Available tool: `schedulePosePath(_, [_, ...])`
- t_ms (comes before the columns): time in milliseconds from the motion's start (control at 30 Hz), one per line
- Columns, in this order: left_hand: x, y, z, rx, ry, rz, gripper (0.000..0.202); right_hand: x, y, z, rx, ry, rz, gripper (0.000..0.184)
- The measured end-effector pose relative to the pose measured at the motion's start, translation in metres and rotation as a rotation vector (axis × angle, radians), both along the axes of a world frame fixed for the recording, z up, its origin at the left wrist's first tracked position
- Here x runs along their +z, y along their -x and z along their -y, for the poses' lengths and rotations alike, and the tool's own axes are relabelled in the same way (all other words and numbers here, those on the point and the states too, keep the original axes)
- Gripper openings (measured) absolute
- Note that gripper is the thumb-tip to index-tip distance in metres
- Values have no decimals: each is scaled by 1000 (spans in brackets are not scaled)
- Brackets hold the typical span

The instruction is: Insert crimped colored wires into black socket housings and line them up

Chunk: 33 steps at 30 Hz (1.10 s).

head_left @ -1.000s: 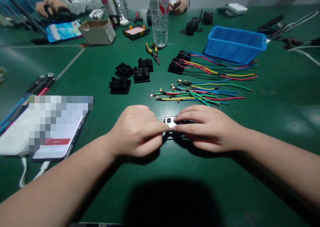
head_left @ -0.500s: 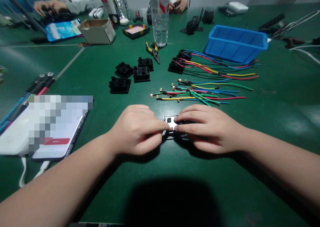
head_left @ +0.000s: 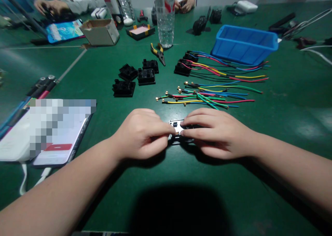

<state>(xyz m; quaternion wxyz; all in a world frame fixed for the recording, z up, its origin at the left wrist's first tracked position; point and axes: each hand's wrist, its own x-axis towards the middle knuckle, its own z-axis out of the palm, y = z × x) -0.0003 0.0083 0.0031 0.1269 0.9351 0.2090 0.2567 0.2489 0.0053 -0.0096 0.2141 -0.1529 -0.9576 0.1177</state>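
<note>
Between my two hands lies a small black plastic housing (head_left: 175,124), its top lit by glare. My left hand (head_left: 146,134) is closed against the housing's left side, with the index fingertip on a tiny brass-coloured piece (head_left: 177,133). From the right, the fingers of my right hand (head_left: 218,134) are bent over the housing and grip it, covering much of that side. Beyond my hands lie short coloured wires with brass terminals (head_left: 204,96). Several similar black housings (head_left: 146,76) sit to the left of them, and wired black housings (head_left: 183,67) stand further back.
Yellow-handled pliers (head_left: 158,54) lie in front of a water bottle (head_left: 166,25). A blue bin (head_left: 243,45) is at the back right, a cardboard box (head_left: 101,33) at the back left. A phone (head_left: 61,156) with a white cable lies by my left forearm. Other people's hands show across the table.
</note>
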Motion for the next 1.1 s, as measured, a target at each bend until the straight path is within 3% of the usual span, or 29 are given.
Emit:
schedulePosePath(933, [0,-1,-2,15,51,-34,25,0,1,1,-15,14,21,34])
schedulePosePath(1100, [0,-3,1,35,120,44,26,0,2,1,-30,57,-8,33])
